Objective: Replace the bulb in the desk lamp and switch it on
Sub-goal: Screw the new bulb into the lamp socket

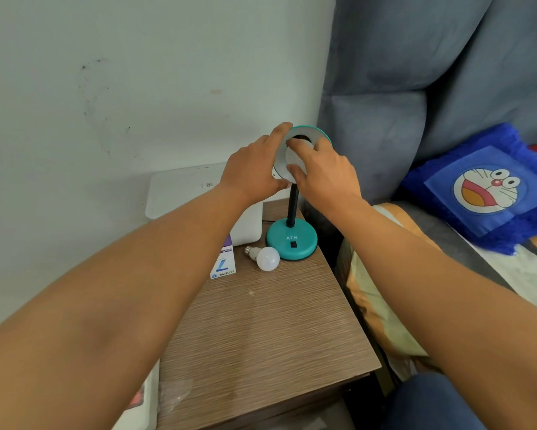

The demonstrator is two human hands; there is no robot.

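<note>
A teal desk lamp stands at the back of the wooden bedside table (261,336), with its round base (292,242), a black switch (293,244) on the base and a black flexible neck (293,206). Its shade (318,135) is tipped up towards me. My left hand (255,167) grips the shade's left rim. My right hand (323,169) holds a white bulb (293,156) at the mouth of the shade. A second white bulb (265,257) lies on the table in front of the base, beside a small bulb box (223,263).
A white box-like appliance (186,193) sits at the back left of the table against the wall. A bed with a grey headboard (416,88) and a blue cartoon cushion (484,187) lies to the right. White items (140,401) stand by the table's lower left.
</note>
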